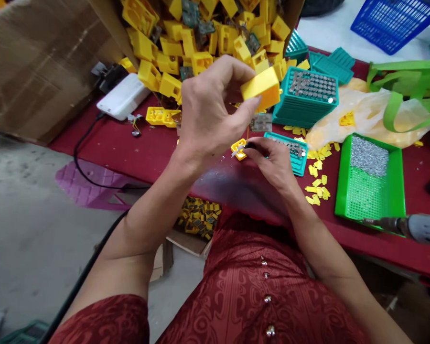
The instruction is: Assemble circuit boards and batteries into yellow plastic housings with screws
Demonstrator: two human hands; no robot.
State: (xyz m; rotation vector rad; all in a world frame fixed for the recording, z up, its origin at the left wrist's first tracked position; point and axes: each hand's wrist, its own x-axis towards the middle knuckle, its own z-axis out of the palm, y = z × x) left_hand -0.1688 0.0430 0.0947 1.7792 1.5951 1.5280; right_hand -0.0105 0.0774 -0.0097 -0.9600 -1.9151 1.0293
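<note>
This is an assembly workshop, shown by its concrete floor [32, 229], a red workbench [423, 191] strewn with yellow plastic casings [172, 48], parts trays [397, 191], and an electric screwdriver [415, 228].

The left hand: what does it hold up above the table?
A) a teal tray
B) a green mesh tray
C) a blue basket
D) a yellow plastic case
D: the left hand holds the yellow plastic case raised in the air, above the other parts on the table.

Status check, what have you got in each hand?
Left hand: yellow casing held up. Right hand: pinching small black item over yellow frame. Teal tray alongside.
</note>
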